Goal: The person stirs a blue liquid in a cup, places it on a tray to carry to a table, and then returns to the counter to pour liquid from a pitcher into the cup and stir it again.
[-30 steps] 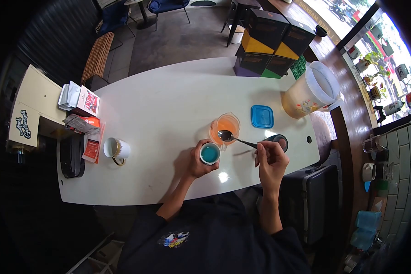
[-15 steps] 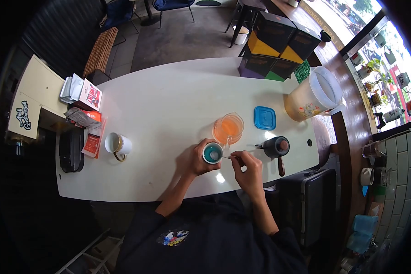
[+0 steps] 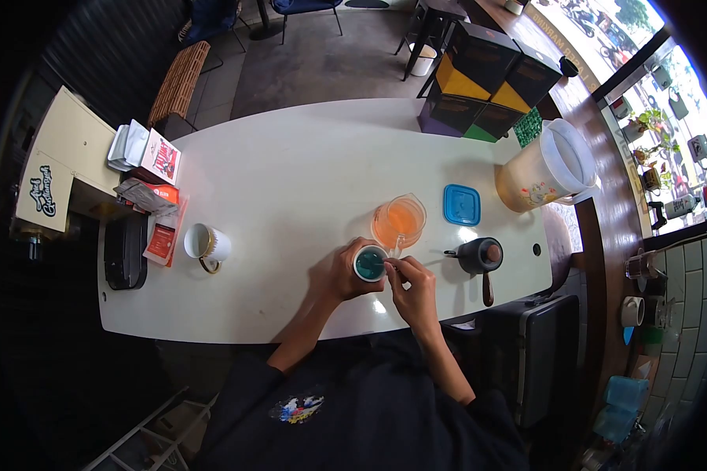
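A mug [image 3: 218, 245] is set at the left of the table [image 3: 291, 173], near red packets [image 3: 162, 240] and a black case [image 3: 125, 251]. At the right, a blue lid [image 3: 462, 206] is laid flat near a jug [image 3: 530, 177] and a dark pot [image 3: 474, 254]. Dark boxes [image 3: 483, 59] are stacked at the far edge. Beyond, a slatted bench [image 3: 179, 85] is seen; by the window, plants [image 3: 653, 122] are displayed.

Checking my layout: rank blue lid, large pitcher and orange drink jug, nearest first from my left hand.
From the left hand:
1. Orange drink jug, just beyond it.
2. Blue lid, right of the jug.
3. Large pitcher, farther right.
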`<state>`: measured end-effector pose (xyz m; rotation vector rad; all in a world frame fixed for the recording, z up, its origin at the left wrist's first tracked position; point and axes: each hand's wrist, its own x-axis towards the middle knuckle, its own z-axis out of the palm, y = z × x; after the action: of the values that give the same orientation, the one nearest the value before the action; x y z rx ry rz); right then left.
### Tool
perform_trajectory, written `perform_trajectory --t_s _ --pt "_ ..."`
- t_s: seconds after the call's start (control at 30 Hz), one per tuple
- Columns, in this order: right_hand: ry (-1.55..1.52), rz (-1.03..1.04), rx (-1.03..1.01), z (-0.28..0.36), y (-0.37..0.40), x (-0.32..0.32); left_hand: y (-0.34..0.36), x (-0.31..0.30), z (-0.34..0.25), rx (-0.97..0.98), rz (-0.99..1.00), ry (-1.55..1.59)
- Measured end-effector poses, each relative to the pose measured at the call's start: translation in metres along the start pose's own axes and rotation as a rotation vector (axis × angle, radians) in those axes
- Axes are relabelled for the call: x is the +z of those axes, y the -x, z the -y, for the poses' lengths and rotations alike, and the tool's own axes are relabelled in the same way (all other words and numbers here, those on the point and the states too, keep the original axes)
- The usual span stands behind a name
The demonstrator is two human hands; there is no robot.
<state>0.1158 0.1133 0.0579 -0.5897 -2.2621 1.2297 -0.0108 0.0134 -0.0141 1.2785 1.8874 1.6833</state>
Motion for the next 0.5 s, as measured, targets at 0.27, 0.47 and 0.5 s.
perform_trajectory --t_s 0.27,0.47,0.5 --pt "0.036 -0.03 0.015 0.003 -0.004 -0.002 0.002 0.001 0.004 -0.002 -0.012 0.009" --pt "-0.016 0.006 0.074 -0.009 -0.002 -0.005 0.003 -0.001 0.004 -0.003 0.009 0.026" --pt "-0.026 -0.001 0.062 -0.01 -0.003 -0.006 0.003 -0.002 0.002 -0.027 0.02 0.038"
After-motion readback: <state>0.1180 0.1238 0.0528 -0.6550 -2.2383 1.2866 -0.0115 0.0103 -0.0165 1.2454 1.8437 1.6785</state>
